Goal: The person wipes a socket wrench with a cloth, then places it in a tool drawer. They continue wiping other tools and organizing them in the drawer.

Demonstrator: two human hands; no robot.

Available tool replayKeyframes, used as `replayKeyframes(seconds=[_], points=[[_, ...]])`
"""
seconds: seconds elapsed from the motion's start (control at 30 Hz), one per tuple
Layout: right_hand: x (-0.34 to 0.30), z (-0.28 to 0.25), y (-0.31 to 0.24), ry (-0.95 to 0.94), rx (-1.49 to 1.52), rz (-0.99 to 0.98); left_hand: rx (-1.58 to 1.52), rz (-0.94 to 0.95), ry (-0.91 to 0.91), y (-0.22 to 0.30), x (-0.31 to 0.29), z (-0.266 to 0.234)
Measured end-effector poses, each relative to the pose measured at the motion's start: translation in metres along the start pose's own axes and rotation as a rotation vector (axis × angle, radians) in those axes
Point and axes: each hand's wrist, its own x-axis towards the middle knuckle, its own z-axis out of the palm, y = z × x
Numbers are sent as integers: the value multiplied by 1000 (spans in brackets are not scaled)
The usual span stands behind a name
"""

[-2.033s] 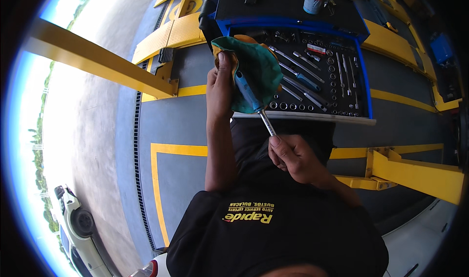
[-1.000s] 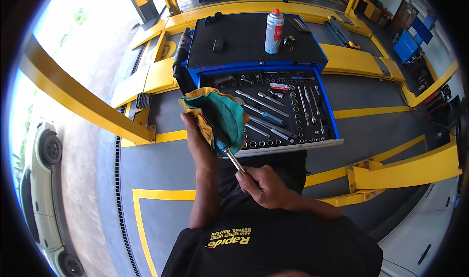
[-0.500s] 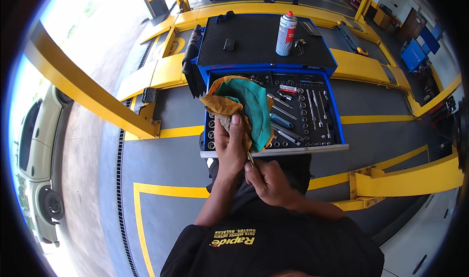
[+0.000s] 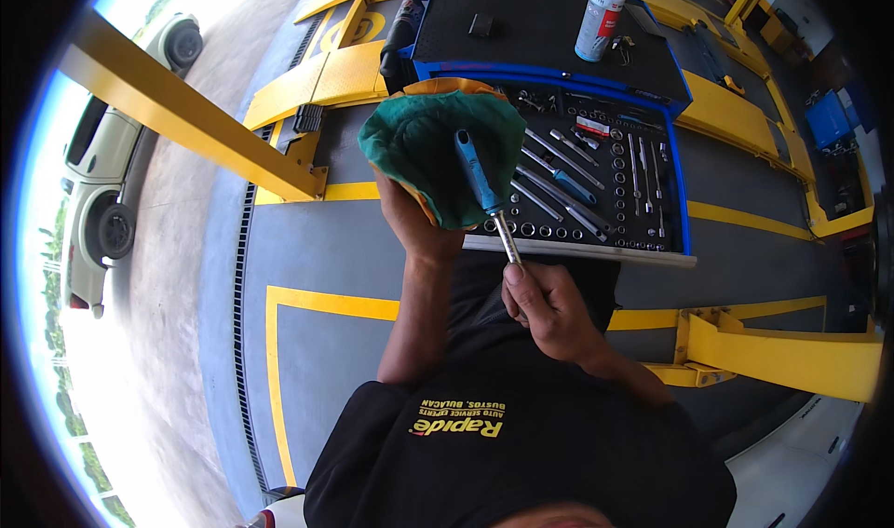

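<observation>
Nearest us is the black shirt (image 4: 521,467). Beyond it, our right hand (image 4: 551,311) has its thumb and curled fingers clamped on the metal shaft of a blue-handled tool (image 4: 478,172), whose handle points away from us. Our left hand (image 4: 416,227) supports a green and orange cloth (image 4: 400,137) from beneath; its fingers are hidden behind the fabric, so we cannot tell how far apart they are. The handle overlaps the cloth's green face; whether they touch, we cannot tell. Farther out, an open drawer (image 4: 605,254) holds sockets (image 4: 545,232), and a spray can (image 4: 599,22) stands on the cabinet top (image 4: 540,36).
</observation>
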Motion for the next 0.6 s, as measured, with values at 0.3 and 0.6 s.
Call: replayKeyframes(seconds=[0.3, 0.6], points=[[0, 10, 23, 138, -403, -127, 654, 50, 2, -42, -16, 27], [-10, 17, 25, -29, -581, -205, -114, -230, -232, 0, 12, -13]])
